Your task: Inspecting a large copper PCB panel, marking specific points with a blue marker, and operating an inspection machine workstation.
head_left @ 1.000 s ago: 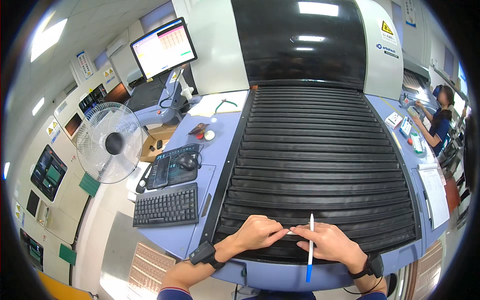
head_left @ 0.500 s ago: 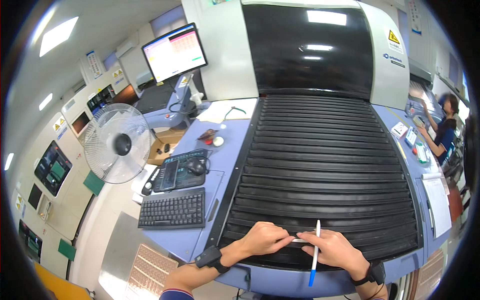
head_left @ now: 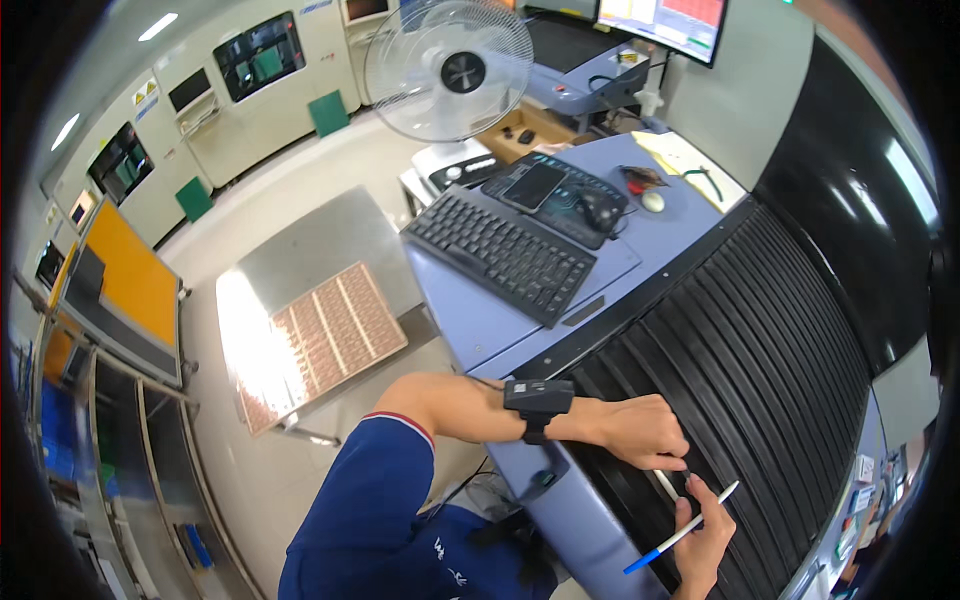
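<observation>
My right hand [head_left: 708, 540] has a slim white pen [head_left: 668, 544] with a blue end lodged between its fingers, slanting across the hand. Just beyond it, my left hand [head_left: 640, 432] is closed, its fingers curled and its fingertips almost meeting those of the right. A thin white strip [head_left: 665, 485] shows between the two hands; which fingers grip it, I cannot tell. Both hands are over the black ribbed bed [head_left: 740, 330] of a machine, near its front edge. A black device [head_left: 538, 396] is strapped to my left wrist.
Left of the bed, a blue worktop [head_left: 450, 320] carries a keyboard [head_left: 505, 250], a phone [head_left: 535, 187] and a mouse [head_left: 602, 208]. A metal table [head_left: 330, 235] holds a copper-coloured panel [head_left: 340, 325]. Behind stands a fan [head_left: 462, 72]; a dark machine cover [head_left: 850, 170] rises at the far right.
The view has swung left and down, bringing the metal table, panel and my left sleeve into sight. Both hands remain close together over the bed, the pen still in the right.
</observation>
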The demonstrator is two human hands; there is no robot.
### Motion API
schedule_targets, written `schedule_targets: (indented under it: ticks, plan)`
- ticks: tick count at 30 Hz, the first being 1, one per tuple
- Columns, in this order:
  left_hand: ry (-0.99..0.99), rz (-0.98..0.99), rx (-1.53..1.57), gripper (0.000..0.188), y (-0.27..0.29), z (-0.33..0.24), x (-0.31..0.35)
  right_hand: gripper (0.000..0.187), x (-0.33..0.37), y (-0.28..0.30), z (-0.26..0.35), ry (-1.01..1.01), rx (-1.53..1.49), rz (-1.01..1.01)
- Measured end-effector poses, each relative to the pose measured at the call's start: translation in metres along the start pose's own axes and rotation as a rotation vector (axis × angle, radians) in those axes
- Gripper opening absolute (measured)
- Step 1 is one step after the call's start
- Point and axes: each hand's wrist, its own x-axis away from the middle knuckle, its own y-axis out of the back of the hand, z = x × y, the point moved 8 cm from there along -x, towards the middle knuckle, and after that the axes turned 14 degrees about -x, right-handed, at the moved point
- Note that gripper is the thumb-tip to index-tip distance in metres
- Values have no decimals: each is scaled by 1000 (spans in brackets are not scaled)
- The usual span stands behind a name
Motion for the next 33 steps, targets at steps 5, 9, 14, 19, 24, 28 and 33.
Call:
schedule_targets:
  ticks: [5,9,14,19,24,28,33]
  plan:
    - [12,-36,-14,39,2,1,3,20,-7,0,-28,-37,-116,-77]
    - [-6,-50,-2,40,3,-6,-5,14,-1,30,-55,-87,-190,-244]
    - [35,-100,-54,40,12,8,-1,20,-4,50,-85,-153,-268,-368]
    - [94,-156,-64,38,14,22,-3,30,-3,75,-115,-267,-311,-455]
    - [148,-153,-84,38,22,29,2,42,-18,87,-102,-291,-315,-515]
    - [147,-104,-105,37,25,29,-1,41,0,80,-139,-295,-410,-486]
    - [127,-208,-150,35,35,37,-9,33,-1,81,-110,-203,-411,-507]
